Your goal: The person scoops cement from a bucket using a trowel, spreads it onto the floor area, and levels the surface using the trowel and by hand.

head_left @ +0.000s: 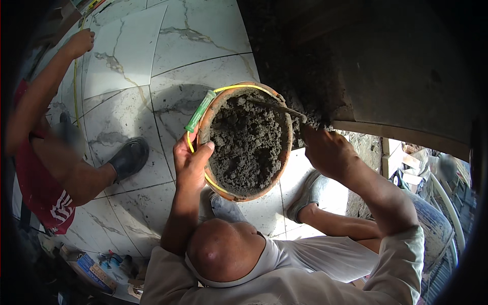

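An orange bucket (206, 122) with a yellow wire handle and green grip (201, 111) stands in the middle of the view, filled with lumpy dark grey mortar (244, 147). My left hand (188, 162) is closed on the bucket's left rim, thumb over the edge. At the right, my right hand (328, 152) grips a mortar-caked metal tool (282, 110), apparently a trowel, which reaches over the rim into the upper part of the mortar. The tool's far end is partly hidden in the mix.
Marble-look tiles (127, 193) surround the bucket. A co-worker's arm (51, 86) and red shorts (40, 193) are at left. A dark panel (386, 71) with a wooden edge is upper right. Clutter (409, 160) lies right, boxes (89, 267) lower left. My knee and legs fill the bottom.
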### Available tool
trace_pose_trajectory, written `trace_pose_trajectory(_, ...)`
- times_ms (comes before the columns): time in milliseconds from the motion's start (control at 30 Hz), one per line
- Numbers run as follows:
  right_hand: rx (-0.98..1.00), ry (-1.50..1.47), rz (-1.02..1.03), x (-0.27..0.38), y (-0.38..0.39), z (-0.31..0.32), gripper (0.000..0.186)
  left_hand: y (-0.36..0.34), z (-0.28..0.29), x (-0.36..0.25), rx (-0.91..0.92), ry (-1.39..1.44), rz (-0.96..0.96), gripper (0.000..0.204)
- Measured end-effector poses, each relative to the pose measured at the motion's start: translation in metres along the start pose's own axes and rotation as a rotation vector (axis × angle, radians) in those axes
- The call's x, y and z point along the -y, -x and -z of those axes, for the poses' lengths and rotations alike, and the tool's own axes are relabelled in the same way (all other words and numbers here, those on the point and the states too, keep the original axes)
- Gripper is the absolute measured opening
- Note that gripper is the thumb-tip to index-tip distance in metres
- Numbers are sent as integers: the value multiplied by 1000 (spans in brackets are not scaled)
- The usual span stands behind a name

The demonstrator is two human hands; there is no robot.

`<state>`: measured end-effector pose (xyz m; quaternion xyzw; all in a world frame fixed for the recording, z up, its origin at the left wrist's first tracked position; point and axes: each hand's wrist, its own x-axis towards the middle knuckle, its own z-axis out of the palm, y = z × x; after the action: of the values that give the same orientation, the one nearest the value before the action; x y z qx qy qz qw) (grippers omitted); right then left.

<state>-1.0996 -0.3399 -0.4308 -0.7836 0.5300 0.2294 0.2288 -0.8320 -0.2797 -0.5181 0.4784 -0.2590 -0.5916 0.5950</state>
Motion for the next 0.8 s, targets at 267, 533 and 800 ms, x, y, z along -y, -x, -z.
trace_pose_trajectory(267, -263, 196, 123, 37, -1, -75, 30, -2, -2, 10, 10, 38, 42, 43)
trace_pose_trajectory(533, 27, -112, 32, -23, -18, -44, 23, -2, -7, 2, 59, 10, 46, 40)
trace_pose_trajectory(800, -28, -500, 694, 7, -37, -115, 25, 0, -5, 19, 90, 40, 3, 42)
